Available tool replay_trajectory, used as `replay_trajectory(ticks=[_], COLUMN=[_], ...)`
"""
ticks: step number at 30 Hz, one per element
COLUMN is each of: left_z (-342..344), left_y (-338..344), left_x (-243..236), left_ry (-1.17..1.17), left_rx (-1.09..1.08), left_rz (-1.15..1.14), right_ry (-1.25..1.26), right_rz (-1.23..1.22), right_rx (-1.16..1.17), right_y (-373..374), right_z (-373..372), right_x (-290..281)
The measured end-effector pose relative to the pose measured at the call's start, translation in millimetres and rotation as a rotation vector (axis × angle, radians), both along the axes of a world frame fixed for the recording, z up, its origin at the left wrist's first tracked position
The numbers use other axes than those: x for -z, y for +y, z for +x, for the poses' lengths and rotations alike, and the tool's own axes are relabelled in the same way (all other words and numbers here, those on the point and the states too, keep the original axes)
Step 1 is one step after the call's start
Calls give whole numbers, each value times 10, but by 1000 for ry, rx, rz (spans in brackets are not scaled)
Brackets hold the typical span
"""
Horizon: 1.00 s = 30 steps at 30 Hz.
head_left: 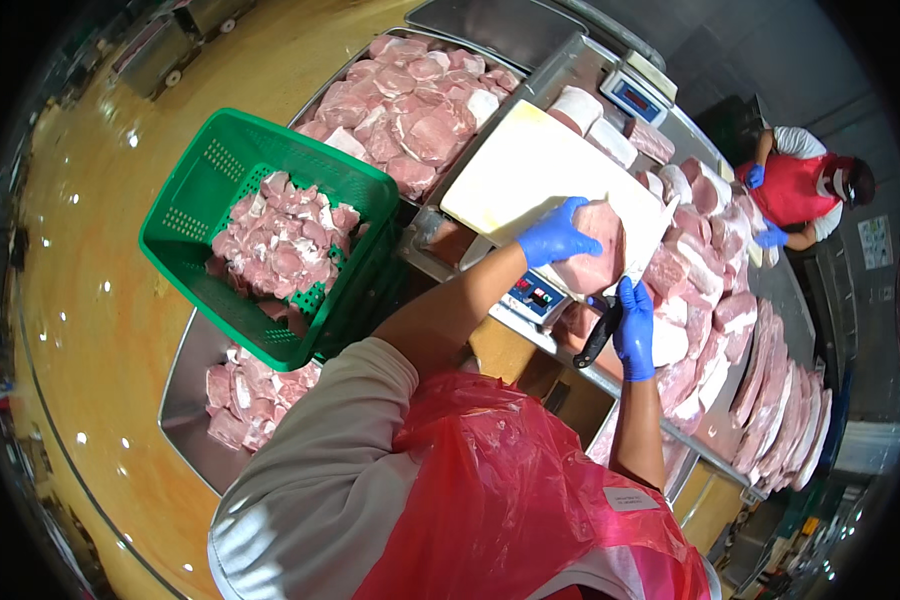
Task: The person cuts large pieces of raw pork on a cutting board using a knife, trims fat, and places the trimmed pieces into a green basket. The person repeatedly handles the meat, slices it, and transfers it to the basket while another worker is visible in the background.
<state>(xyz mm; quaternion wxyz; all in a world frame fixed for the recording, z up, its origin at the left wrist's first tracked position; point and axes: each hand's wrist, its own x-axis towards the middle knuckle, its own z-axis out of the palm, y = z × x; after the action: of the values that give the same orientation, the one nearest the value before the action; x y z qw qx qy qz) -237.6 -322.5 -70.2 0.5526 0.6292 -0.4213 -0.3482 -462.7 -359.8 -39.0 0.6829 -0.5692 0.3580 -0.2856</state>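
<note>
My left hand (560, 236), in a blue glove, grips the near side of a large pale-pink piece of pork (598, 240) on a white cutting board (530, 165). My right hand (634, 330), also gloved in blue, is closed on a black-handled knife (596, 338). The knife's pale blade appears to run up along the right side of the pork; its exact contact with the meat is hard to make out. Beneath the board's near edge is a scale with a small display (536, 295).
A green perforated crate (185, 230) of trimmings stands left, above a metal bin (185, 400) with meat. Behind it, a tray holds many pork cuts (400, 110). Pork loins (705, 260) crowd the table's right; another scale (638, 95) sits farther back. A co-worker (795, 185) works across the table.
</note>
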Motion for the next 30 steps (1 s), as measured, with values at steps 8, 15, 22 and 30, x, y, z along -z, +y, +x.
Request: replay_trajectory(ticks=[8,15,22,30], left_z=[1058,1136,620,599], left_y=[15,-142,-531,-368], left_x=[-61,-1139,-864,-837], left_ry=[-367,-887,-1201,-1056], left_rx=[12,219,518,472], left_rz=[-95,-82,218,146], right_ry=[540,1074,962,1203], right_rz=[-666,-1085,-1106,-1027], right_rx=[-215,-508,-435,-651], right_y=[91,456,512,373], right_z=[274,385,1311,242], right_x=[-564,-297,-584,-373])
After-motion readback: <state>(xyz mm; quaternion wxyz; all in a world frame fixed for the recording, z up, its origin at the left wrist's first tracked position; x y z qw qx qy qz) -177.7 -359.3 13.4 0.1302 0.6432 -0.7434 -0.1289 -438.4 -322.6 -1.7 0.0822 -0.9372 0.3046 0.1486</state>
